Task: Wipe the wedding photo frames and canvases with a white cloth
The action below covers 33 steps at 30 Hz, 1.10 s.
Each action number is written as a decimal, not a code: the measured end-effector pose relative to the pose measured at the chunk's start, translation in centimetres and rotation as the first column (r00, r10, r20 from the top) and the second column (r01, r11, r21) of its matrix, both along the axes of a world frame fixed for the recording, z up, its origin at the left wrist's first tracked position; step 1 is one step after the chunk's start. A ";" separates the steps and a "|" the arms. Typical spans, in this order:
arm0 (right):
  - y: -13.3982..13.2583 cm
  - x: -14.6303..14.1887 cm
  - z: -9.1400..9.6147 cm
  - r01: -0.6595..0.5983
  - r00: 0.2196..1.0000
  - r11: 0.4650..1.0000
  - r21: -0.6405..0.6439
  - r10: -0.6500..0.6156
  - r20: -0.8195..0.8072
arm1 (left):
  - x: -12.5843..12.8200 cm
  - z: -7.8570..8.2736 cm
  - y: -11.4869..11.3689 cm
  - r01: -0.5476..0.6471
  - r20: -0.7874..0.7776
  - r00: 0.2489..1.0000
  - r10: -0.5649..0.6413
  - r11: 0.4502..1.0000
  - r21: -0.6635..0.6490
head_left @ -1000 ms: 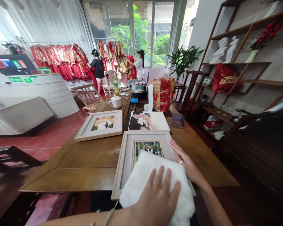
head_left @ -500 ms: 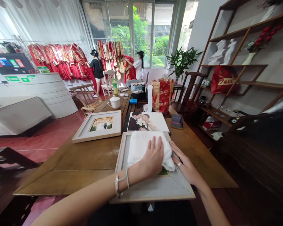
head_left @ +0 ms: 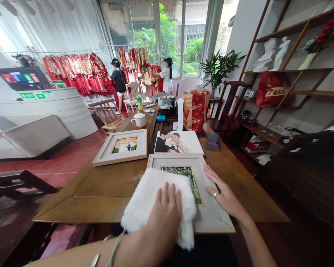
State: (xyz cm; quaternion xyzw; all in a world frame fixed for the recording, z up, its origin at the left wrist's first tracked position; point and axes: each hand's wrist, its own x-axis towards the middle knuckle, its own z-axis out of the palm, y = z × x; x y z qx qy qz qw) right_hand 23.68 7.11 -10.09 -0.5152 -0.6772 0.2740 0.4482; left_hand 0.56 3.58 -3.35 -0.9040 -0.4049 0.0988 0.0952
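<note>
A white towel (head_left: 144, 189) lies folded over the lower left of a pale picture frame (head_left: 211, 218), its lower end hanging past the frame's near edge. My left hand (head_left: 165, 211) presses flat on the towel, fingers stretched forward. At the frame's right side rests my right hand (head_left: 225, 194), fingers extended along the edge and a ring on one finger. Part of the framed photo (head_left: 196, 185) shows beyond the towel; the rest of it is covered.
Another framed picture (head_left: 100, 157) lies on the wooden table (head_left: 100, 191) to the left. Behind the near frame is a large couple photo (head_left: 193, 142), with a dark small block (head_left: 213, 142) beside it. Farther back stand a white lidded cup (head_left: 139, 119) and a red-and-tan bag (head_left: 195, 113).
My left hand has slid the towel toward me and slightly left, uncovering the upper and right parts of the framed photo. My right hand stays at the frame's right side. The view has shifted slightly.
</note>
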 end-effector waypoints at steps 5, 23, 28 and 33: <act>0.0 0.0 0.0 -0.008 1.000 1.000 -0.007 0.008 -0.004 | 0.2 0.3 6.9 -0.055 0.062 0.997 0.051 0.997 0.061; 0.4 0.2 -0.6 -0.006 1.000 0.999 0.039 0.006 -0.012 | -3.4 1.4 -0.6 -0.187 0.058 0.979 0.197 0.971 -0.146; 0.4 0.2 -0.7 -0.007 1.000 1.000 0.021 0.008 -0.021 | -3.7 1.4 7.7 -0.245 0.191 0.951 0.243 0.969 -0.013; 0.2 0.1 -0.4 -0.005 1.000 1.000 -0.012 0.004 -0.019 | -4.0 1.3 9.8 -0.287 0.220 0.934 0.281 0.958 -0.002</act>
